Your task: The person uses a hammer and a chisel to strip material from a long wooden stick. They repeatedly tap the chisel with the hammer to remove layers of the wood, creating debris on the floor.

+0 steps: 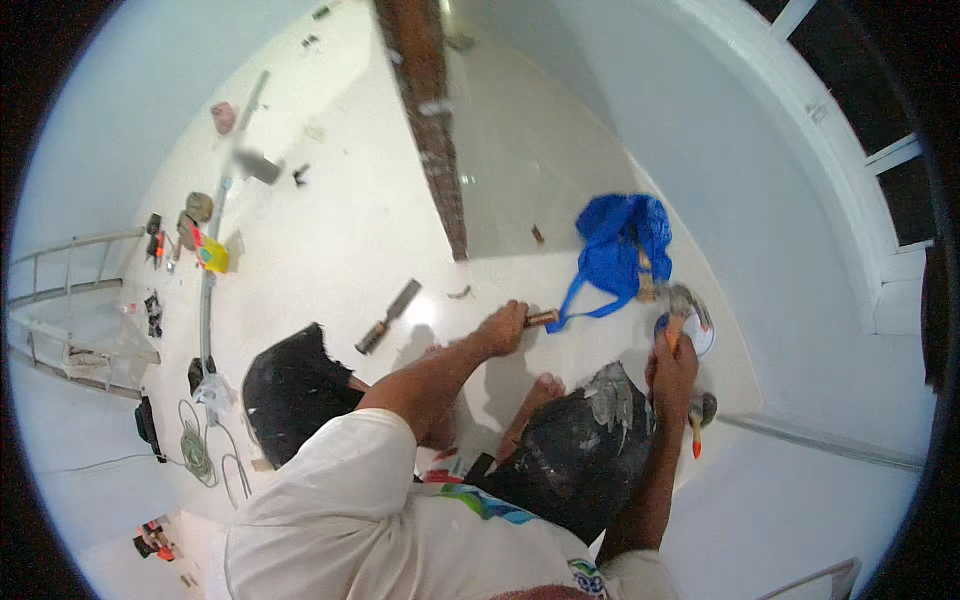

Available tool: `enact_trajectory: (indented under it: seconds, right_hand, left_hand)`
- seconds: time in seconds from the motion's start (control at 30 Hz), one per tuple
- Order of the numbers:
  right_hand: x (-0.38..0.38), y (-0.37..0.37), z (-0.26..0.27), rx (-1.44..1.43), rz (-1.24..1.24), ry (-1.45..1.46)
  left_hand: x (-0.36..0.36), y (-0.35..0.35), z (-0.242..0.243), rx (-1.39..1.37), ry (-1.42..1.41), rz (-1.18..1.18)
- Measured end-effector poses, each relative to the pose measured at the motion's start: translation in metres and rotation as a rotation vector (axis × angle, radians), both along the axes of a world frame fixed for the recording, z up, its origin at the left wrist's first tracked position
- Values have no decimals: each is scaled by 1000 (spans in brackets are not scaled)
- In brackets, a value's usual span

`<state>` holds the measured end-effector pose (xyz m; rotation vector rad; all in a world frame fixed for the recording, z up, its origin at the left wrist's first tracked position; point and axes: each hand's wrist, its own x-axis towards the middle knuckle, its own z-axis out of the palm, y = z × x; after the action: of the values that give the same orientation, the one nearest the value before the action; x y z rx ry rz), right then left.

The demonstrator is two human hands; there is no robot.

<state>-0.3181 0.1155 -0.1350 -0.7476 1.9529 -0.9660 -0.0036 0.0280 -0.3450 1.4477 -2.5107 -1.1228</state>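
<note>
My left hand (502,328) is closed around the short wooden handle (541,318) of a tool whose other end is hidden. Its tip meets the strap of a blue fabric bag (619,232) on the pale floor. At the right, my right hand (673,371) grips the orange handle of a claw hammer (679,304), its metal head near the bag. A wood chisel (390,315) with a broad blade lies on the floor left of my left hand. Beneath the hammer hand, a round white-and-blue container (703,337) is partly covered. A brush (697,435) with an orange-tipped handle lies beside my right forearm.
A dark wooden plank (427,112) extends from the top towards the middle. Along the left run a metal pipe (206,315), a yellow packet (214,256), a coiled cable (195,454) and a ladder (75,296). A wall (720,187) borders the floor on the right.
</note>
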Motion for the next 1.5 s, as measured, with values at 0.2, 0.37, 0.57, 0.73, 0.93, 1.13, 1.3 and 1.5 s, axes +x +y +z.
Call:
enact_trajectory:
  seconds: [0.2, 0.37, 0.57, 0.73, 0.93, 1.13, 1.3, 1.5]
  right_hand:
    - [24, 49, 75, -302, -137, 203]
    - [32, 61, 158, -523, -155, 300]
    - [85, 54, 258, -889, -146, 211]
    - [105, 58, 298, -1027, -27, 184]
    - [120, 67, 328, -1075, -3, 239]
    - [128, 57, 357, -1074, 73, 354]
    - [145, 26, 417, -1039, 53, 638]
    - [162, -47, 472, -1100, 230, 966]
  left_hand:
    - [2, -50, 198, 45, 552, 190]
    - [26, -62, 450, 117, 859, 19]
    - [45, -107, 617, -179, 1166, -282]
    - [39, -103, 639, -316, 1137, -128]
    - [48, -130, 619, -71, 1244, -341]
    - [36, -116, 615, -244, 1043, -135]
    - [24, -117, 608, -297, 998, -81]
    - [33, -122, 616, -190, 1055, -93]
